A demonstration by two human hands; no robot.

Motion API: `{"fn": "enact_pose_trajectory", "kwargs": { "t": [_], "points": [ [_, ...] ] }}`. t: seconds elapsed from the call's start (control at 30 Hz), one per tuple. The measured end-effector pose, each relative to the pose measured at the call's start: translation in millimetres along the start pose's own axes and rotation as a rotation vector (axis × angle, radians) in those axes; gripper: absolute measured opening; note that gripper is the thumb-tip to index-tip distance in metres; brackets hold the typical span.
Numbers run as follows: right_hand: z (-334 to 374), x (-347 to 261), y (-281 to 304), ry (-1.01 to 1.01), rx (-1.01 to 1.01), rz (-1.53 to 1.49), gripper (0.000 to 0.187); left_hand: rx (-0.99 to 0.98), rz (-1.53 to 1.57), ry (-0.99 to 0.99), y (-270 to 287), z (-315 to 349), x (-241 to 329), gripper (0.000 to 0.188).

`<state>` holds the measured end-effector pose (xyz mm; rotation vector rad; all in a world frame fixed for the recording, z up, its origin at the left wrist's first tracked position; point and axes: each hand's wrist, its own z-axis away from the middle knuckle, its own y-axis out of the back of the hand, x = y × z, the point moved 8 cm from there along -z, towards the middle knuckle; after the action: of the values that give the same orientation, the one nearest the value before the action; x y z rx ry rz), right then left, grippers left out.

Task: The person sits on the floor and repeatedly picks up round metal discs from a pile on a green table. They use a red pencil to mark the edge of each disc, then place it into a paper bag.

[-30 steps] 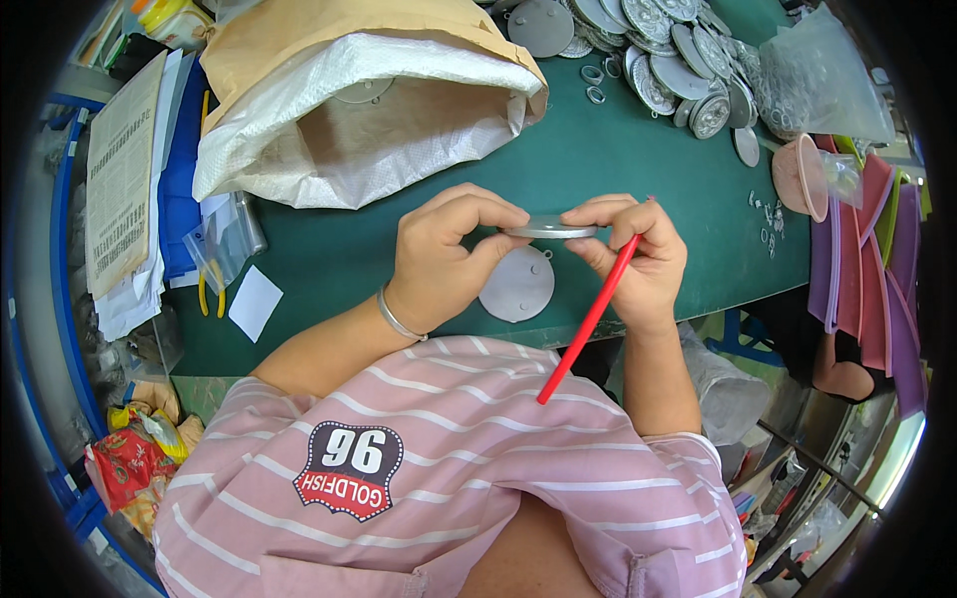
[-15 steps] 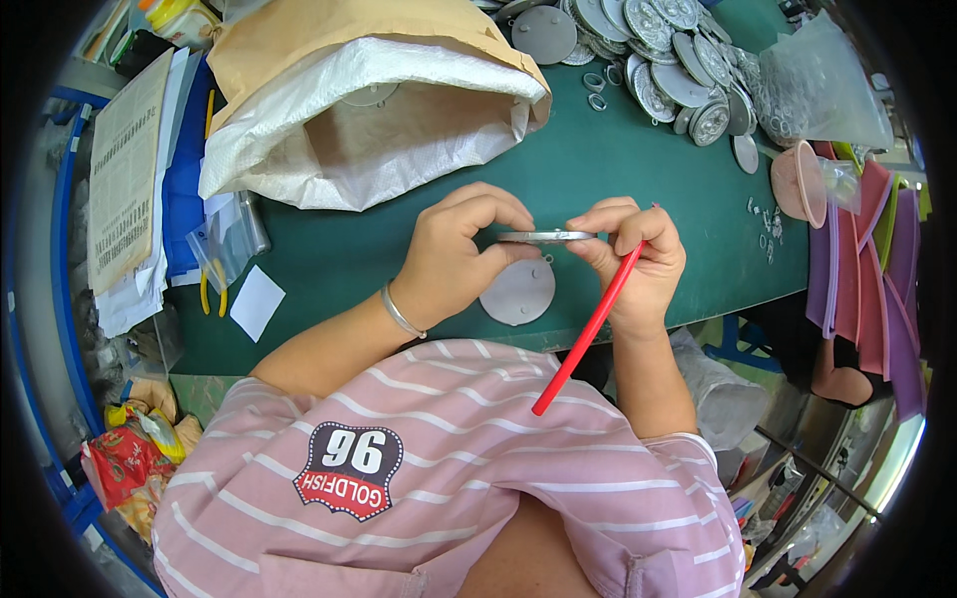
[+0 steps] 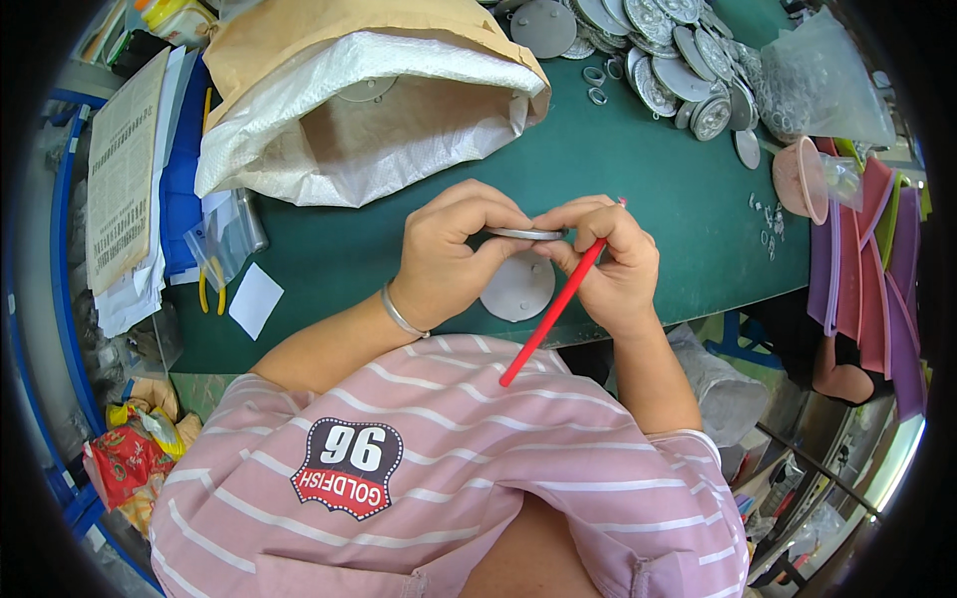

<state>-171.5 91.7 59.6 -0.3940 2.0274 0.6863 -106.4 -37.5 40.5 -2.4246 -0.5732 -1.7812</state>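
Between my two hands a round grey metal disc [image 3: 525,234] is held nearly edge-on, above the table. My left hand [image 3: 447,244], with a bracelet at the wrist, pinches the disc's left side between thumb and fingers. The other side is gripped by the fingertips of my right hand [image 3: 616,264]. That hand also holds a slim red stick [image 3: 551,317] slanting down toward my shirt; its kind I cannot make out. Just below the held disc, a second grey disc [image 3: 518,289] lies flat near the table edge, partly covered by my fingers.
A white-lined brown sack [image 3: 299,164] lies open at the back left. Many metal discs [image 3: 688,70] are heaped at the back right, beside a clear plastic bag [image 3: 822,90] and a pink cup [image 3: 799,179]. Papers [image 3: 130,179] and yellow-handled pliers [image 3: 212,284] sit left.
My right hand has shifted left, closer to my left hand, bringing the red stick along. The held disc has also moved slightly left and its tilt has changed a little.
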Motion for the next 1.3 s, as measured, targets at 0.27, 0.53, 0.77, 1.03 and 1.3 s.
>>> {"fn": "enact_pose_trajectory", "kwargs": {
  "t": [0.27, 0.53, 0.77, 1.03, 1.3],
  "points": [
    [8, 29, 23, -0.197, 0.212, -0.503, 0.033, -0.165, 0.211, 0.343, -16, 3, -36, 0.024],
    [13, 42, 26, -0.277, 0.169, -0.552, 0.032, 0.028, 0.432, 0.209, -7, 2, -18, 0.018],
    [17, 39, 17, -0.259, 0.094, -0.462, 0.030, 0.032, 0.352, 0.123, -4, 3, -11, 0.018],
    [5, 20, 28, -0.216, 0.148, -0.343, 0.027, -0.058, 0.294, 0.072, -9, 5, -16, 0.026],
    [13, 37, 11, -0.275, 0.135, -0.547, 0.026, -0.053, 0.419, 0.355, -13, 7, -28, 0.024]
  ]
}}
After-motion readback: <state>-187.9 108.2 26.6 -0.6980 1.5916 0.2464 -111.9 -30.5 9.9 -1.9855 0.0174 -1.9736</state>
